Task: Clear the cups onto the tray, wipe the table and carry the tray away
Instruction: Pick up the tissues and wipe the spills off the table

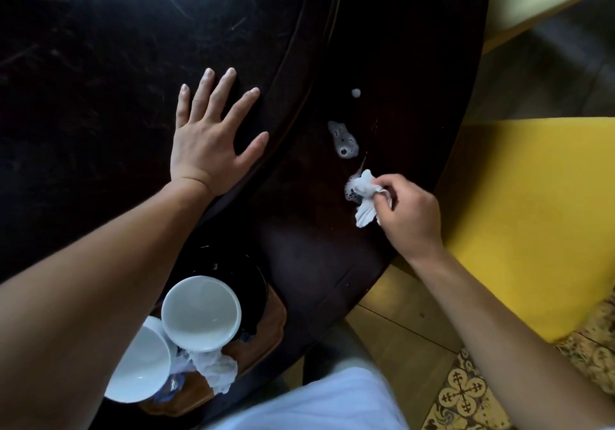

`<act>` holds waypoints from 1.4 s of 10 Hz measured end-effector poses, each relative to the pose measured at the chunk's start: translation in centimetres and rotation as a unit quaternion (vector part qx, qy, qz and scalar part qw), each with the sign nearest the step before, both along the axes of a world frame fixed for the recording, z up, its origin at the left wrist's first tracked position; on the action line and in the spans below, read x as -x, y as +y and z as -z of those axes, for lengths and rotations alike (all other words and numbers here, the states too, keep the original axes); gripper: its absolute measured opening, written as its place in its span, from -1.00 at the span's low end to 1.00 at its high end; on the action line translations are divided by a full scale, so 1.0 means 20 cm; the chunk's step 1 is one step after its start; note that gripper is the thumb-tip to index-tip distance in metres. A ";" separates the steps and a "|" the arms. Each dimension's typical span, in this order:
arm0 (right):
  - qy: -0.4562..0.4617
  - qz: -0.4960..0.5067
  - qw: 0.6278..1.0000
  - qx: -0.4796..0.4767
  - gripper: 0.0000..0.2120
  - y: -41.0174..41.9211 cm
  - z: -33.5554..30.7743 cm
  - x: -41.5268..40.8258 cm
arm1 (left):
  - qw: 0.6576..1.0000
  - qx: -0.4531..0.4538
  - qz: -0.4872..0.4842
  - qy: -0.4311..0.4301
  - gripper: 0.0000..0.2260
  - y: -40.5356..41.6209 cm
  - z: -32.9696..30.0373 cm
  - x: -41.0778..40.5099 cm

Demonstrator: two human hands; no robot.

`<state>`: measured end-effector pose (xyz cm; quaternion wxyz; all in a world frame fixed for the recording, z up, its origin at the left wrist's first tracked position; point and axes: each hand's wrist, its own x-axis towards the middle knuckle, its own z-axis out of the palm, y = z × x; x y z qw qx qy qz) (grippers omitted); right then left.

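- The fingers (382, 187) of the right hand (411, 216) are pinching a crumpled white tissue (363, 196), pressing it onto the dark counter (316, 256) near its curved edge.
- The tissue is touching a foamy white spill patch (350, 193) at its left side; a thin wet streak is running up from it.
- A larger bubbly puddle (344, 140) is lying just beyond the tissue, apart from it, and a small white droplet (356, 93) is sitting farther away still.
- The fingers of the left hand (209, 143) are lying spread and flat, grasping nothing, the palm resting on the raised dark round centre panel (100, 63) of the counter, beside its rim.
- Two white ceramic cups (201, 313) are sitting at the near left, partly under the left forearm; the upper one is leaning tilted with its empty bowl showing, touching the lower cup (139, 369).
- They are resting on a wooden tray (266, 326) whose brown corner is showing at the counter's near edge.
- A used crumpled tissue (216, 369) is lying on the tray, just below the tilted cup and against it.
- A dark round dish (239, 273) is showing behind the cups; whether it is on the tray cannot be told.
- Yellow seat cushions (532, 213) are standing to the right of the counter, above a patterned tile floor (466, 396).
- The person's pale clothing (332, 403) is filling the bottom middle.
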<state>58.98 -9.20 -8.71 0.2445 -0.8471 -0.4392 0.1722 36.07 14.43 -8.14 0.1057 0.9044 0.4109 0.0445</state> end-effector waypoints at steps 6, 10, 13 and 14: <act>-0.068 -0.014 0.997 0.026 -0.80 0.17 0.06 -0.03 | 1.000 0.005 0.000 0.002 -0.41 -0.01 0.00 0.02; -0.034 0.032 0.998 -0.047 -0.82 0.46 -0.02 -0.20 | 1.000 -0.004 0.005 0.000 -0.41 0.00 0.01 0.04; -0.067 0.001 0.996 0.053 -0.73 0.79 0.02 -0.26 | 1.000 -0.008 0.007 -0.007 -0.42 -0.01 0.01 0.04; -0.088 -0.036 0.995 0.042 -0.75 0.63 0.03 -0.14 | 1.000 -0.009 0.007 -0.005 -0.41 -0.01 0.01 0.04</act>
